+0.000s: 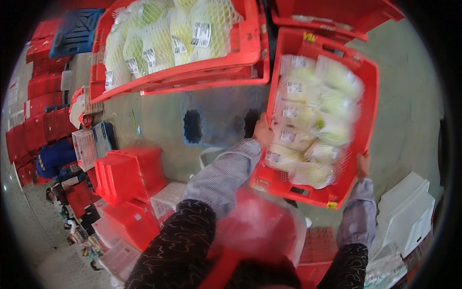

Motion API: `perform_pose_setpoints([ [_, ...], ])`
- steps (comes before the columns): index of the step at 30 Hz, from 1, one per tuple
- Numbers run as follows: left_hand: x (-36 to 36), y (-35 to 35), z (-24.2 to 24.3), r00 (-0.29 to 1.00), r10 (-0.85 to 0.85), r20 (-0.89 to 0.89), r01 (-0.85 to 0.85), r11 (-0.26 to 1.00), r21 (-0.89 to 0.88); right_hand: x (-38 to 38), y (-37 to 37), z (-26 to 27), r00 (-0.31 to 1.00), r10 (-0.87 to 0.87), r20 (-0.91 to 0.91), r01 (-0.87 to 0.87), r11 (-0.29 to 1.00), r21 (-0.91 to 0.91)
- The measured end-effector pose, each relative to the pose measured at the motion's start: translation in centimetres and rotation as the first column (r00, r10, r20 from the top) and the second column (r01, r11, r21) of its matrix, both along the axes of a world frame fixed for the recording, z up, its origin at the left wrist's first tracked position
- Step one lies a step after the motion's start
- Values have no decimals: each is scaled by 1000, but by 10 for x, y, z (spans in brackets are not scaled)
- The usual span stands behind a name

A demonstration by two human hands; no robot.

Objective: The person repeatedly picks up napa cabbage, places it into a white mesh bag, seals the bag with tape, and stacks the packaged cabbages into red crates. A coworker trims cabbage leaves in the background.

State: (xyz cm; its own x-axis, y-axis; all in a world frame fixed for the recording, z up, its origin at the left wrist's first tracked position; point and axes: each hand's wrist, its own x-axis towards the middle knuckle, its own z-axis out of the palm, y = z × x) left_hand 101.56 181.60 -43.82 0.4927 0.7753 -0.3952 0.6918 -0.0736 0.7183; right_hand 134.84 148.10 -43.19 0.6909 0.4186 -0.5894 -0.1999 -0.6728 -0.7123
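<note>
A red plastic crate (369,108) lies before me, filled with rows of pale green vegetables (325,108) that look like cabbages in white foam netting, several bearing printed labels. My left hand (264,133) grips the crate's left side wall. On the opposite long side, near the lower right corner, my right hand (363,163) holds the rim. Both hands' fingertips are partly hidden by the crate walls. Up and to the left, a second red crate (249,43) holds more net-wrapped vegetables (155,43) with labels, resting on another red crate.
A blue pallet (223,115) lies on the floor beyond my left arm. Another red crate (335,18) is at the top right. Red crates (122,177) stand stacked at the lower left, white foam boxes (408,213) at the lower right. Several people are in the left background.
</note>
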Motion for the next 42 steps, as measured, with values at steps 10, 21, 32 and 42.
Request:
perform_pose_setpoints([
  [10,-170,114,233,972,-212,104,230,952,-201,-81,208,201,956,34,290,-129,940,314],
  [21,-227,223,408,919,298,257,-234,939,-252,-193,573,315,927,53,372,-270,783,560],
  [32,-101,314,357,908,55,416,66,961,-269,-163,698,266,981,143,130,-152,986,65],
  [42,-43,423,334,784,402,473,-6,767,-642,-148,668,324,936,123,-329,104,798,594],
])
